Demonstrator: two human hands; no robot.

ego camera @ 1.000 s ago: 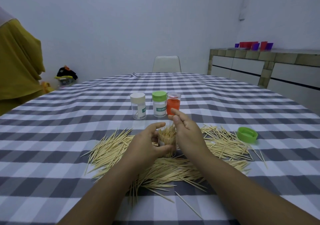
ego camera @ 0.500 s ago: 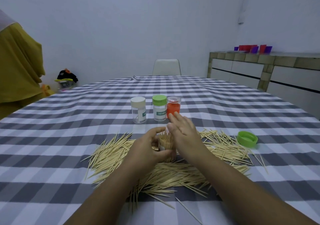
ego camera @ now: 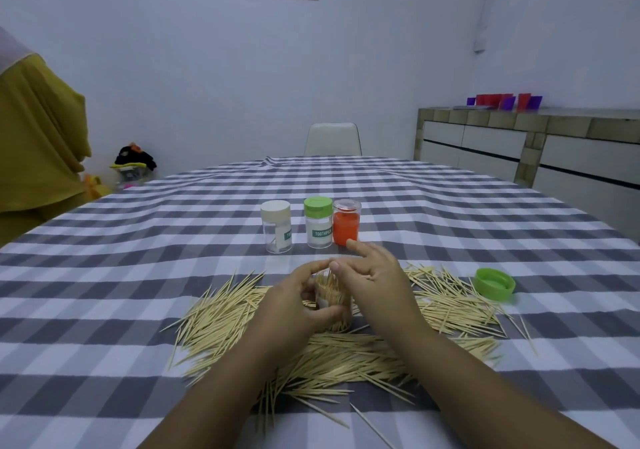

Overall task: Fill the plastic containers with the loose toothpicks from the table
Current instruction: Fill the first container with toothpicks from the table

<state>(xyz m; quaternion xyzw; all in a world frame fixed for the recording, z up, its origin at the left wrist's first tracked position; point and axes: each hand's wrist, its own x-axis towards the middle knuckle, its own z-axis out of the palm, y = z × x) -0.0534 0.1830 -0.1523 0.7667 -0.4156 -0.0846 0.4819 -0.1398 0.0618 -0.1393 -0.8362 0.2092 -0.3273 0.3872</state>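
A clear plastic container [ego camera: 335,305] packed with upright toothpicks stands on the checked tablecloth amid a wide spread of loose toothpicks [ego camera: 349,351]. My left hand [ego camera: 294,303] wraps around the container's left side. My right hand [ego camera: 375,280] rests against its right side, thumb and fingertips at the toothpick tips above the rim, other fingers spread. Whether it pinches any toothpicks is hidden. Behind stand three closed containers: one with a cream lid [ego camera: 276,226], one with a green lid [ego camera: 318,221], one orange [ego camera: 346,221]. A loose green lid [ego camera: 494,283] lies at the right.
The table [ego camera: 104,275] has a grey and white checked cloth. A person in yellow clothing [ego camera: 34,130] is at the left edge. A white chair [ego camera: 333,138] stands at the far end. A counter with red and purple cups [ego camera: 505,101] runs along the right wall.
The view has tilted up slightly. My right hand has shifted a little over the container's top; my left hand keeps its hold on the container.
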